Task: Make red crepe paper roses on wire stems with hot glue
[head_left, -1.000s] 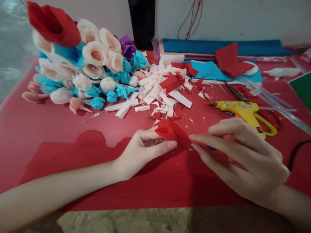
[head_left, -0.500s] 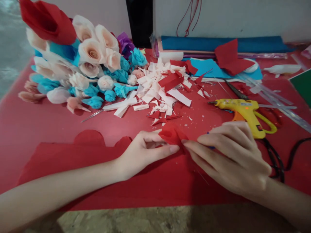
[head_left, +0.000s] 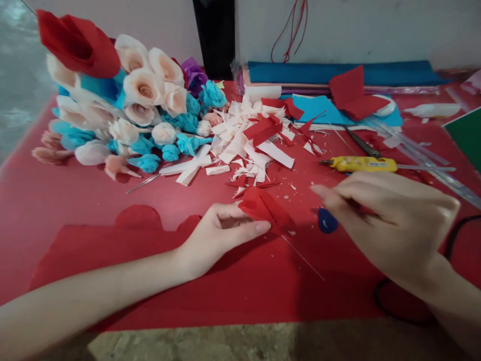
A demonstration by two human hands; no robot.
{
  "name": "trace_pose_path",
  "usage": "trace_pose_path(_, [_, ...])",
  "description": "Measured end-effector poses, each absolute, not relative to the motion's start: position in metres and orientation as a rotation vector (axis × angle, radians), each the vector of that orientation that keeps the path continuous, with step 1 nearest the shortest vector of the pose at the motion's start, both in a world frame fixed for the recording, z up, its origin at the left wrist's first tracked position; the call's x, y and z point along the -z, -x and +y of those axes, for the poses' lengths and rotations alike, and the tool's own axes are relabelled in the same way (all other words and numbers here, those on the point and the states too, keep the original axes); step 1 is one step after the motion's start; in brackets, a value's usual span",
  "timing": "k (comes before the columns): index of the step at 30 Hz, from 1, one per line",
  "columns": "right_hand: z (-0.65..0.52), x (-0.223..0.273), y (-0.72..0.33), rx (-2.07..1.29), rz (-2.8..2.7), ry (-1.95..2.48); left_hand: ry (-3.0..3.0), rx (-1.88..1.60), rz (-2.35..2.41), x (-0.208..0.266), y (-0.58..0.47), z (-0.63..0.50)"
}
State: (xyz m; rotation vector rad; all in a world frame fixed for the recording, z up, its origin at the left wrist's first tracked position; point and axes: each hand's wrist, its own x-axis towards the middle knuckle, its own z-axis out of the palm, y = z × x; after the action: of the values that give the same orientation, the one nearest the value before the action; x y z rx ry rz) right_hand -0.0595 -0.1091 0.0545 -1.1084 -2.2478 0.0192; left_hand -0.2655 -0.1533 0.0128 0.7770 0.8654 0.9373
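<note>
My left hand [head_left: 225, 233] pinches a red crepe-paper flower [head_left: 263, 208] between thumb and fingers, just above the table's front part. A thin wire stem [head_left: 302, 256] runs from the flower's base down to the right. My right hand [head_left: 383, 215] is off the flower, its fingers loosely bent and partly blurred. No held thing shows in it. Behind it lies a yellow glue gun [head_left: 361, 164], whose handle the hand hides; I cannot see whether they touch. A small dark-blue round piece [head_left: 327, 220] lies beside my right fingertips.
Paper flowers [head_left: 145, 90] in several colours crowd the back left. White and red paper scraps [head_left: 244, 133] pile up mid-table. Red paper sheets [head_left: 112, 250] lie under my left arm. Pliers [head_left: 363, 143], clear glue sticks [head_left: 421, 150] and a black cord [head_left: 398, 311] are on the right.
My right hand has let go of the red flower and moved right, over the glue gun's handle. The black cord has shifted toward the front. My left hand keeps the flower nearly in place.
</note>
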Motion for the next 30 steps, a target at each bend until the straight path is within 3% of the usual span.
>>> trace_pose_path(8, [-0.127,-0.061,0.079,0.057,-2.434,0.831,-0.812,-0.907,0.802,-0.017,0.263,-0.155])
trace_pose_path(23, [-0.132,-0.061,0.078,0.209,-2.547,0.714,-0.873,-0.874,0.867,-0.020,0.262,-0.157])
trace_pose_path(30, [-0.117,-0.050,0.066,0.380,-2.392,1.102,-0.847,-0.893,0.868,-0.019,0.263,-0.157])
